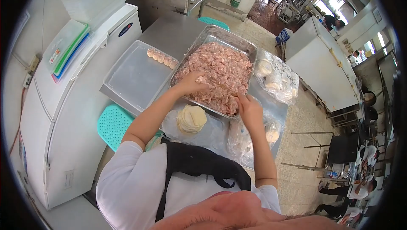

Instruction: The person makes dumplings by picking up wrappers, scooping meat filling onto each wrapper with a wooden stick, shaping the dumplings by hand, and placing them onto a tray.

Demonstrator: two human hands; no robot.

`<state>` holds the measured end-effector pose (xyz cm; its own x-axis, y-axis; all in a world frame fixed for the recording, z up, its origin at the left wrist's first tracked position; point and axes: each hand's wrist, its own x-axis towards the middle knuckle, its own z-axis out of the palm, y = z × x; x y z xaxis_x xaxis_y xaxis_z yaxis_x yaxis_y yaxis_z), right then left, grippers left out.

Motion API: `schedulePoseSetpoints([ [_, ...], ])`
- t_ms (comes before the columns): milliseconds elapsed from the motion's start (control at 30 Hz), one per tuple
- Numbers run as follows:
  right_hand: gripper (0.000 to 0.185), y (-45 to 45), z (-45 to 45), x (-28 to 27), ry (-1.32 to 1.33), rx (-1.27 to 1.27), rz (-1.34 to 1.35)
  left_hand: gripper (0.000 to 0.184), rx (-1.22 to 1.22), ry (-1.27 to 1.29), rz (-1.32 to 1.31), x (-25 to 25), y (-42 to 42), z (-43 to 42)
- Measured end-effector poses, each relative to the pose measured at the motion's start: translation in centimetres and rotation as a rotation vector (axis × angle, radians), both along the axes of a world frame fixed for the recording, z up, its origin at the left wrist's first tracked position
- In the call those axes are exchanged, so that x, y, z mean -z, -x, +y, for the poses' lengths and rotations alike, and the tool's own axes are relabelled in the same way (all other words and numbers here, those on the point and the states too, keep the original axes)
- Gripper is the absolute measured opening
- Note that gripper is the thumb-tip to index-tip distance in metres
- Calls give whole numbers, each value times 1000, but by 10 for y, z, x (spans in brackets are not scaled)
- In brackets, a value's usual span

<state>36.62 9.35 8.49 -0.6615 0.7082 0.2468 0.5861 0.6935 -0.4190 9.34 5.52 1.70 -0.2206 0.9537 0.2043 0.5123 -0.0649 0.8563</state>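
A deep metal pan point(251, 45) is heaped with pink ground meat point(218, 62). My left hand point(193, 82) is over the pan's near left side, its fingers curled at the meat; what they hold, if anything, is hidden. At the near right rim, my right hand point(249, 106) grips a thin brownish stick-like tool point(225, 87) that reaches across the meat toward my left hand. Just below the pan, a stack of round pale dough wrappers point(191, 119) lies on clear plastic. Several small filled dumplings point(163, 57) form a row on a flat translucent tray point(135, 75) to the left.
Bagged dough packs point(275, 77) lie right of the pan, and another plastic bag point(242, 143) lies nearer me. A white chest freezer point(80, 115) stands at left beside a turquoise stool point(113, 124). Another white freezer point(320, 60) and a black chair point(342, 148) are at right, with people beyond.
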Motion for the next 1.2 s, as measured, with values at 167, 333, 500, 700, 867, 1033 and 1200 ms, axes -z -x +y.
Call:
schedulePoseSetpoints([
  [167, 24, 7, -3, 50, -98, 28, 3, 53, 195, 283, -58, -4, 10, 2],
  [333, 25, -12, 4, 8, 54, 170, -284, 57, 185, 286, -171, -36, 8, -19],
  [500, 27, 2, -21, -12, 346, 49, 166, 44, 440, -165, -43, -59, 15, -21],
  [700, 26, 24, -26, -38, 195, 29, 13, 47, 475, 26, 86, -36, 35, -3],
  [867, 24, 39, -38, -42, 21, 109, -122, 53, 464, 42, 26, -44, 45, 3],
  [1033, 28, 30, -26, -66, 182, 52, 61, 50, 404, 22, 42, -44, 59, -7],
  [1200, 29, 66, -39, -21, 207, 58, 20, 40, 501, -41, -110, -56, 73, -7],
])
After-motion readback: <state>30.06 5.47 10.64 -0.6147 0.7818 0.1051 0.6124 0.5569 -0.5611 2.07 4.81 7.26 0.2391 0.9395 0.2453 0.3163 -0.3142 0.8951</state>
